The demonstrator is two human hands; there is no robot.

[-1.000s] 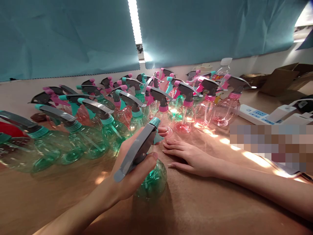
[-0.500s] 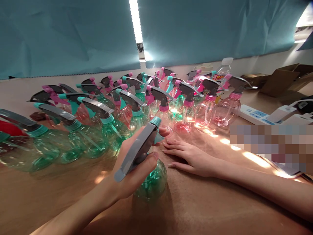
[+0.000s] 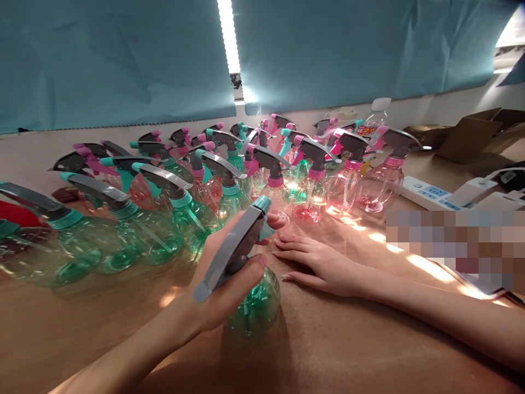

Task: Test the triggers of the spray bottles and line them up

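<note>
My left hand (image 3: 223, 279) is wrapped around the neck of a green spray bottle (image 3: 262, 303), which stands on the brown tabletop (image 3: 348, 350). The bottle's grey trigger head with a teal nozzle points up and to the right, its teal trigger partly behind my fingers. My right hand (image 3: 315, 262) lies flat on the table just right of the bottle, fingers stretched out toward it. Close beyond my hands stand a green spray bottle (image 3: 194, 224) and a clear spray bottle with a pink collar (image 3: 275, 191).
Rows of green and pink spray bottles fill the back and left of the table. A clear plastic bottle with a white cap (image 3: 375, 115) stands behind them. At right are a white power strip (image 3: 426, 189), an open cardboard box (image 3: 471, 134) and a pixelated patch.
</note>
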